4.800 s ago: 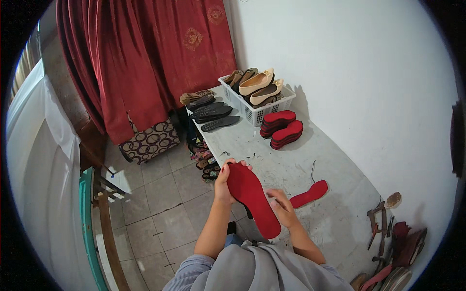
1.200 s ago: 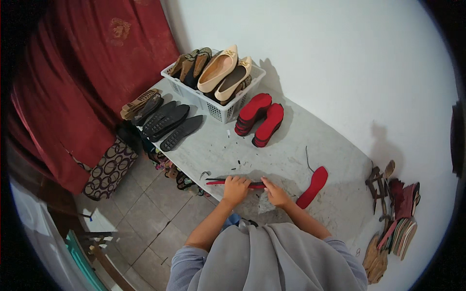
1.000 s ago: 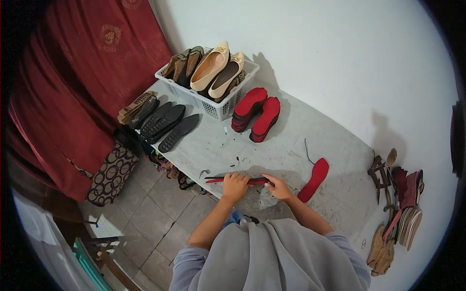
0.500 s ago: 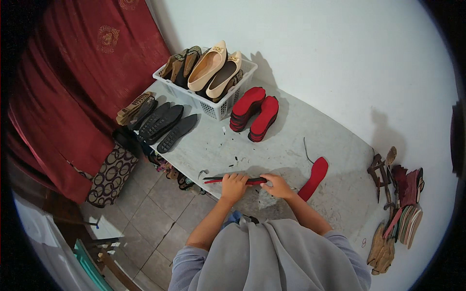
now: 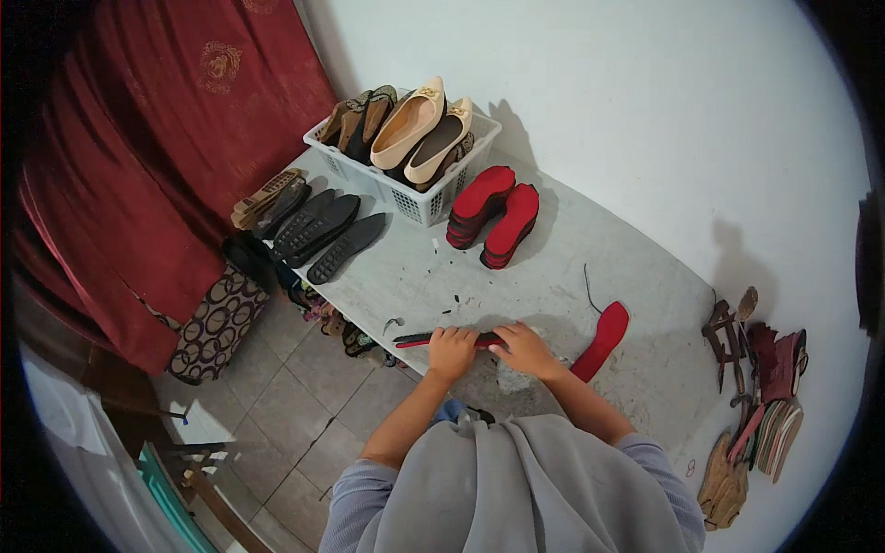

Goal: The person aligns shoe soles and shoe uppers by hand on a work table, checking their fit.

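Between my two hands, close to the table's near edge, is a black-and-red shoe insole (image 5: 415, 340) seen edge-on. My left hand (image 5: 453, 353) is closed around its middle, and the black-and-red end sticks out to the left. The fingers of my right hand (image 5: 522, 348) wrap over the right end and hide it. Right of that hand a single red insole (image 5: 608, 334) lies flat, with a thin dark strip (image 5: 590, 288) curling from its upper part. Farther back stand two stacks of red-topped insoles (image 5: 510, 226) with black edges.
A white basket (image 5: 419, 208) full of flat shoes stands at the back of the table (image 5: 544, 286). Black soles (image 5: 346, 247) lie along its left edge. Dark scraps (image 5: 456, 299) are scattered in the middle. Tools and sheet pieces (image 5: 774, 433) hang or rest at the right wall.
The whole view has shifted slightly. My right hand has moved in closer to the left one along the insole, and now covers its right end.
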`<state>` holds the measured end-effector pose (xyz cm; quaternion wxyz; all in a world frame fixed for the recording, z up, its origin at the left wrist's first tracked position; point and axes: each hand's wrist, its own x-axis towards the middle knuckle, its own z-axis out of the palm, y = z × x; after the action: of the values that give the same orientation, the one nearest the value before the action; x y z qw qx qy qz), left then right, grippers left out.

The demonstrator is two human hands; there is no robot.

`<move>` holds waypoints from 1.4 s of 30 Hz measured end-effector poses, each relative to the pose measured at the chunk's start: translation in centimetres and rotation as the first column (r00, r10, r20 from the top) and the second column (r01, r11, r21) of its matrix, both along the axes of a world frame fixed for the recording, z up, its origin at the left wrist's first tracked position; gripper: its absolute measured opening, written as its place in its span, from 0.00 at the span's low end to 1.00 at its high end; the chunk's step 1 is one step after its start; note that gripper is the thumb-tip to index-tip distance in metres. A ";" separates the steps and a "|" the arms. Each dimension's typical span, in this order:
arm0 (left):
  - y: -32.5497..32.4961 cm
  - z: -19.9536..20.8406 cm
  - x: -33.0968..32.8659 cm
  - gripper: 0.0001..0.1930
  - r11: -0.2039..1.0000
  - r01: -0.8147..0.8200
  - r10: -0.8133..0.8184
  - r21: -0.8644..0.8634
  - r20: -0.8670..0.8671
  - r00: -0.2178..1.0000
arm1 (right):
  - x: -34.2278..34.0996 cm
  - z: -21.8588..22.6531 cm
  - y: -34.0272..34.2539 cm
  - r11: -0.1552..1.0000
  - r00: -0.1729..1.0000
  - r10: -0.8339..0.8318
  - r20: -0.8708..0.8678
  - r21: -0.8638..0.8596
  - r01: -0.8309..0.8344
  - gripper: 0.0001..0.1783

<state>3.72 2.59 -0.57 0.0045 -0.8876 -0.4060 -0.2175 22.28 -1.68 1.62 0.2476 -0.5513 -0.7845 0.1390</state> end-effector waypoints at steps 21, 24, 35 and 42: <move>1.0 1.6 -3.9 0.12 0.987 -0.055 0.092 -0.153 0.243 0.966 | -2.6 1.5 2.4 0.999 0.986 0.047 0.157 -0.004 -0.047 0.12; 1.4 1.6 -3.8 0.13 0.985 -0.066 0.097 -0.160 0.195 0.976 | -3.8 0.3 3.2 0.996 0.978 0.063 0.199 -0.079 -0.048 0.13; 1.7 2.3 -6.7 0.12 0.950 -0.113 0.177 -0.292 0.203 0.963 | -4.7 -1.1 2.4 0.995 0.983 -0.025 0.181 0.102 0.006 0.16; 2.4 2.0 -7.2 0.13 0.915 -0.104 0.215 -0.389 0.253 0.943 | -5.1 -0.9 2.4 0.992 0.960 -0.022 0.280 0.129 -0.015 0.38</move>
<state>-3.50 4.99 1.42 -0.2047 -0.7943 -0.5075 -0.2638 17.17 0.72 0.73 0.1695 -0.5495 -0.8181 0.0078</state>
